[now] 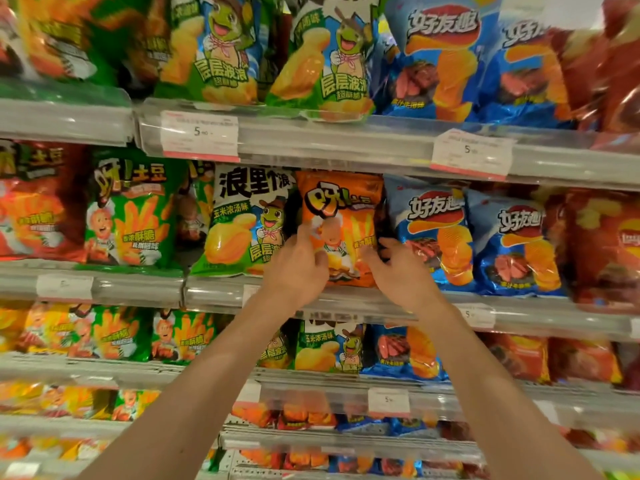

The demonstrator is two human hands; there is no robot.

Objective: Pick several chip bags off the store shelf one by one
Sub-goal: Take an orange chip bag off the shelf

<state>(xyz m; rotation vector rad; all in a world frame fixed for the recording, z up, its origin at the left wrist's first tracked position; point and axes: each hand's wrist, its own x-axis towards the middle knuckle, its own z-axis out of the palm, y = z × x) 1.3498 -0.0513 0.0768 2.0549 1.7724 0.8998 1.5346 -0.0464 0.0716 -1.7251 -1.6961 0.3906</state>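
Note:
An orange chip bag (pixel 341 216) stands upright on the middle shelf (pixel 346 299), between a green-and-white bag (pixel 242 220) and a blue bag (pixel 433 233). My left hand (pixel 298 268) grips the orange bag's lower left edge, thumb on its front. My right hand (pixel 401 271) holds its lower right edge, fingers curled against the side. Both forearms reach up from the bottom of the view. The bag's bottom is partly hidden behind my hands.
Shelves above and below are packed with chip bags: green ones (pixel 128 209) at left, blue ones (pixel 516 244) and red ones (pixel 606 247) at right. Clear plastic shelf rails carry price tags (pixel 200 135). The upper shelf edge (pixel 346 140) hangs just above the orange bag.

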